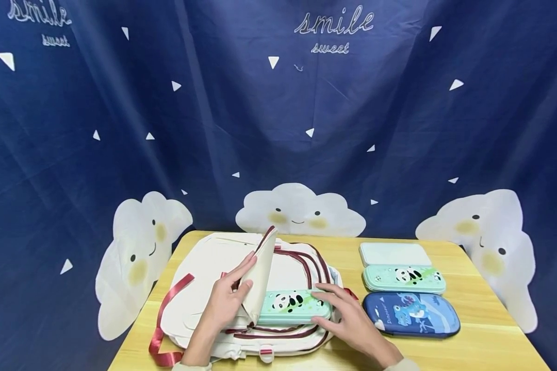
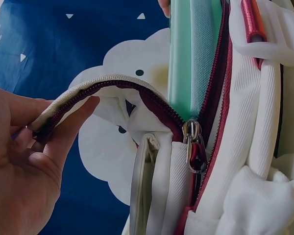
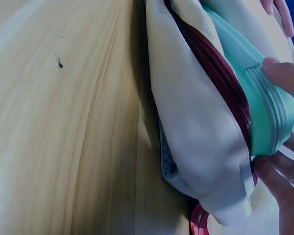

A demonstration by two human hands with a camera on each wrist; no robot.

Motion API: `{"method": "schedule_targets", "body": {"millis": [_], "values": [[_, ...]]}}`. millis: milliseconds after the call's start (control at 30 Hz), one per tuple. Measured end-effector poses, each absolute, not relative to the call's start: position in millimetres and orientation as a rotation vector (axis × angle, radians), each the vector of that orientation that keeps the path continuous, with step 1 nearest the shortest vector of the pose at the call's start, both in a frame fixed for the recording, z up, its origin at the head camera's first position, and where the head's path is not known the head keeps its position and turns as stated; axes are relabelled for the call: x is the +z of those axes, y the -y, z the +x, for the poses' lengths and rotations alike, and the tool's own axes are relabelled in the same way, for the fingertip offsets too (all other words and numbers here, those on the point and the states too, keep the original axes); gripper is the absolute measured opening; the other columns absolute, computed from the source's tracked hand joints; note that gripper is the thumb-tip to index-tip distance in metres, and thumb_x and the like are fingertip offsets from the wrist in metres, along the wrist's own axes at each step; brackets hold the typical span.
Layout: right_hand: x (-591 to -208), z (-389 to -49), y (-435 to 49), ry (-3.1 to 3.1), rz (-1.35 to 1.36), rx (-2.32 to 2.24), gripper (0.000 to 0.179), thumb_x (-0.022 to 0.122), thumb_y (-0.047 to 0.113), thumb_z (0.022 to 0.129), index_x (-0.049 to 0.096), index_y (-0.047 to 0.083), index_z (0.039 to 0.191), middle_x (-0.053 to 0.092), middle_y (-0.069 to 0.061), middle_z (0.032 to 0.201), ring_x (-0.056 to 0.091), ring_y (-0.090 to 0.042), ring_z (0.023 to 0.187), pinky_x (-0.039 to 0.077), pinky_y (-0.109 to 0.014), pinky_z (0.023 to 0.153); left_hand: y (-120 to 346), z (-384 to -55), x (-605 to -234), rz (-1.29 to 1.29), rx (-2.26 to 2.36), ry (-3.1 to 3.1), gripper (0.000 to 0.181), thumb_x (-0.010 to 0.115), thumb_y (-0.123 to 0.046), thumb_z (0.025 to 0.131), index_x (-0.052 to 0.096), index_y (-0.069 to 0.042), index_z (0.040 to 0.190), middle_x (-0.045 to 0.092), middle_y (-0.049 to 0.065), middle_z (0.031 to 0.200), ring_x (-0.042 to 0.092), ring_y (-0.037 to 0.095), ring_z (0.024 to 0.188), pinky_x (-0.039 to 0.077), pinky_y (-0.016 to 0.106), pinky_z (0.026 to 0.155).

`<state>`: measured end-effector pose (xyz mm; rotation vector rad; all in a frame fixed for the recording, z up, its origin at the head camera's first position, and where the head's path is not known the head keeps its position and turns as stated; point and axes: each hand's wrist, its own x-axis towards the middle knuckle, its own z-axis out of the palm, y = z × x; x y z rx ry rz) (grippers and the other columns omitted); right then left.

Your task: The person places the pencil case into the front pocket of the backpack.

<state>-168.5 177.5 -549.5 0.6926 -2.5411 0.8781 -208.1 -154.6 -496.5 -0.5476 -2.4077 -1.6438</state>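
Note:
A white backpack (image 1: 199,265) with dark red zippers lies on the table, its front pocket unzipped. My left hand (image 1: 225,299) holds up the pocket's flap (image 1: 261,278); in the left wrist view, the flap's zippered edge (image 2: 108,81) is pinched between thumb and fingers. A mint-green panda pencil case (image 1: 283,312) lies partly inside the opened pocket. My right hand (image 1: 350,317) grips its right end, and in the right wrist view the thumb and fingers are around the end of the case (image 3: 264,107). The flap hides the case's left end.
To the right lie a pale pencil case (image 1: 394,253), another mint panda case (image 1: 380,278) and a dark blue dinosaur case (image 1: 413,315) on the wooden table (image 1: 487,319). A red ribbon (image 1: 160,330) hangs at the backpack's left. Behind is a blue curtain (image 1: 278,129).

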Motion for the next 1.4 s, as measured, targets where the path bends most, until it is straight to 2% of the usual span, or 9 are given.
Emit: {"method": "schedule_targets", "body": {"millis": [267,400,533,633,733,867,967,1267,1400], "values": [[-550,-167,-184,2.519,0.661,0.912,0.048,0.093,0.035,0.087,0.078,0.029,0.132,0.069,0.006,0.148,0.068,-0.022,0.135,0.057,-0.042,0.11,156,-207,-497,-0.525,-1.655,2.403,0.057,0.067,0.003,0.102,0.063,-0.018,0.154,0.055,-0.005,0.165,0.046,0.023,0.156,0.021,0.003,0.121],[-552,-166,-186,2.503,0.658,0.956,0.046,0.092,0.033,0.088,0.078,0.029,0.132,0.071,0.003,0.148,0.068,-0.022,0.134,0.053,-0.028,0.112,156,-207,-497,-0.54,-1.66,2.401,0.056,0.067,0.003,0.103,0.063,-0.017,0.155,0.054,-0.003,0.165,0.045,0.024,0.156,0.027,0.005,0.12],[-555,-167,-187,2.448,0.682,0.988,0.046,0.093,0.027,0.087,0.079,0.027,0.131,0.072,-0.001,0.146,0.07,-0.023,0.131,0.043,-0.012,0.114,156,-207,-497,-0.542,-1.667,2.396,0.057,0.067,0.004,0.102,0.063,-0.017,0.155,0.054,-0.003,0.165,0.045,0.024,0.156,0.029,0.005,0.119],[-556,-168,-188,2.426,0.699,1.004,0.046,0.093,0.025,0.087,0.079,0.027,0.131,0.073,-0.002,0.146,0.071,-0.024,0.13,0.038,-0.007,0.114,156,-207,-496,-0.548,-1.663,2.394,0.057,0.067,0.004,0.102,0.063,-0.017,0.155,0.054,-0.003,0.165,0.046,0.024,0.156,0.029,0.005,0.119],[-556,-170,-186,2.426,0.702,0.999,0.046,0.093,0.024,0.087,0.079,0.026,0.131,0.073,-0.002,0.146,0.07,-0.025,0.131,0.043,-0.012,0.115,155,-207,-496,-0.556,-1.648,2.4,0.057,0.067,0.003,0.102,0.063,-0.017,0.155,0.054,-0.004,0.165,0.046,0.024,0.156,0.028,0.004,0.119],[-555,-171,-181,2.447,0.698,0.981,0.046,0.092,0.025,0.088,0.079,0.025,0.132,0.072,-0.002,0.146,0.07,-0.026,0.132,0.056,-0.034,0.111,154,-207,-497,-0.558,-1.636,2.402,0.057,0.067,0.004,0.102,0.063,-0.018,0.155,0.055,-0.004,0.165,0.047,0.023,0.155,0.026,0.005,0.12],[-555,-171,-176,2.484,0.688,0.989,0.045,0.091,0.029,0.089,0.078,0.027,0.133,0.072,-0.001,0.148,0.069,-0.023,0.134,0.059,-0.045,0.107,153,-207,-498,-0.557,-1.638,2.393,0.057,0.067,0.004,0.102,0.063,-0.017,0.155,0.055,-0.004,0.165,0.047,0.024,0.155,0.025,0.005,0.121],[-555,-173,-161,2.523,0.69,0.983,0.046,0.09,0.035,0.089,0.078,0.026,0.132,0.071,0.0,0.148,0.069,-0.025,0.135,0.058,-0.055,0.108,152,-206,-499,-0.573,-1.671,2.357,0.056,0.067,0.005,0.101,0.064,-0.015,0.154,0.056,-0.001,0.164,0.048,0.027,0.154,0.026,0.005,0.121],[-557,-176,-153,2.525,0.702,0.97,0.044,0.09,0.035,0.09,0.079,0.024,0.131,0.071,0.001,0.147,0.07,-0.026,0.133,0.059,-0.054,0.108,152,-207,-499,-0.583,-1.679,2.35,0.056,0.066,0.006,0.101,0.064,-0.014,0.153,0.056,0.001,0.164,0.048,0.028,0.154,0.03,0.006,0.12]]}}
